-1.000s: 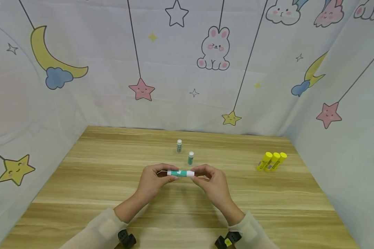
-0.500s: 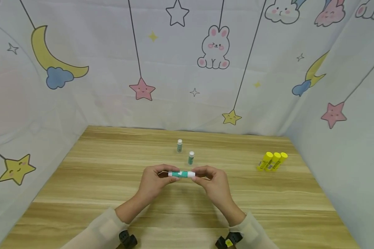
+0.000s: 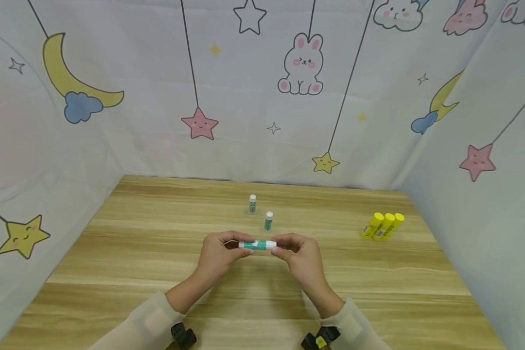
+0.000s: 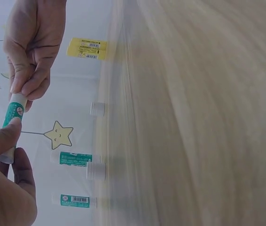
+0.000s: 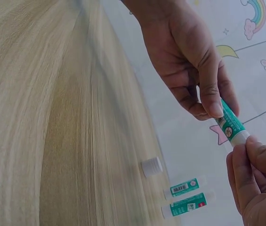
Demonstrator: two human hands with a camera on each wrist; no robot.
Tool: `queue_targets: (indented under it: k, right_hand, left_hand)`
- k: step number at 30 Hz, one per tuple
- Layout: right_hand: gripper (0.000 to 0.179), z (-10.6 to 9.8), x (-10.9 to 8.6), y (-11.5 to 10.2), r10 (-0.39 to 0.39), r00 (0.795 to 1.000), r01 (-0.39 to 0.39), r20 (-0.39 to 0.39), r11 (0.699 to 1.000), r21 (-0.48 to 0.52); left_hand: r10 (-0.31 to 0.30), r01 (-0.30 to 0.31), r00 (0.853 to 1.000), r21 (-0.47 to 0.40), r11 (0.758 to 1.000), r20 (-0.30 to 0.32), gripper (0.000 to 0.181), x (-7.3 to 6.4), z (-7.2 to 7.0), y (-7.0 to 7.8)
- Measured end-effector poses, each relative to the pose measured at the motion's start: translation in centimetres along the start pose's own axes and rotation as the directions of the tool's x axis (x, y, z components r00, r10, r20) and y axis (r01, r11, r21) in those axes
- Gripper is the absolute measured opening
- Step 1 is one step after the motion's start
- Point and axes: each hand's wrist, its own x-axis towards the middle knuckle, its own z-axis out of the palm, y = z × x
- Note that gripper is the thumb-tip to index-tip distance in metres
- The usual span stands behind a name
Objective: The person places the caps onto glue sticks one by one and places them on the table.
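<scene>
A green-and-white glue stick (image 3: 258,245) is held level between both hands, above the table. My left hand (image 3: 215,253) grips the green body near its left end, thumb in front and fingers behind. My right hand (image 3: 304,257) pinches the white right end between thumb and fingers. In the right wrist view the label of the glue stick (image 5: 230,126) shows between the two hands. Just beyond the hands, two more green-and-white glue sticks stand upright, a nearer one (image 3: 268,221) and a farther one (image 3: 252,204).
Three yellow tubes (image 3: 382,226) stand side by side at the right of the wooden table (image 3: 157,209). Loose white caps lie on the tabletop in the left wrist view, one (image 4: 97,109) apart from another (image 4: 96,171). A patterned curtain (image 3: 245,87) encloses the back and sides.
Both hands have shifted very slightly to the right with the glue stick between them. Their grip looks the same, and the standing glue sticks and yellow tubes have stayed put.
</scene>
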Motion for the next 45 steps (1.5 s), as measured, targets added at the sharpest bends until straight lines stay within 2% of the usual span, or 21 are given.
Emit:
queue_targets:
  k: [5,13,18,24,32,36,45]
  right_hand:
    - [0.014,0.1,0.0,-0.1,0.006,1.000,-0.006,-0.008,1.000,0.013]
    - [0.013,-0.1,0.1,-0.1,0.001,1.000,-0.001,0.016,1.000,0.019]
    - [0.014,-0.5,0.1,-0.1,0.012,1.000,-0.012,0.029,1.000,0.008]
    - [0.015,-1.6,0.6,0.1,0.012,1.000,-0.012,-0.010,0.999,-0.034]
    - [0.016,-3.4,1.2,0.4,0.012,0.999,-0.016,-0.039,0.996,-0.092]
    - [0.016,-4.2,1.5,0.6,-0.002,0.999,-0.007,-0.050,0.987,-0.161]
    - [0.019,-6.8,2.2,1.1,-0.015,0.998,-0.001,-0.058,0.963,-0.271]
  left_hand:
    - [0.004,-0.004,1.000,-0.011,1.000,0.003,0.022,0.1,0.0,-0.1]
    - [0.049,-0.048,0.999,-0.013,0.999,0.013,0.022,0.4,0.0,-0.3]
    - [0.062,-0.062,0.998,0.010,0.998,0.028,0.023,0.5,0.0,-0.3]
    - [0.032,-0.032,0.999,0.018,0.999,0.005,0.024,0.8,-0.4,-0.8]
    - [0.027,-0.022,0.998,0.105,0.994,-0.050,0.019,1.4,-1.2,-1.3]
    - [-0.002,0.010,0.998,0.120,0.993,-0.066,0.020,1.6,-1.5,-1.6]
    - [0.006,0.007,0.997,0.158,0.987,-0.081,0.019,1.9,-1.8,-2.2]
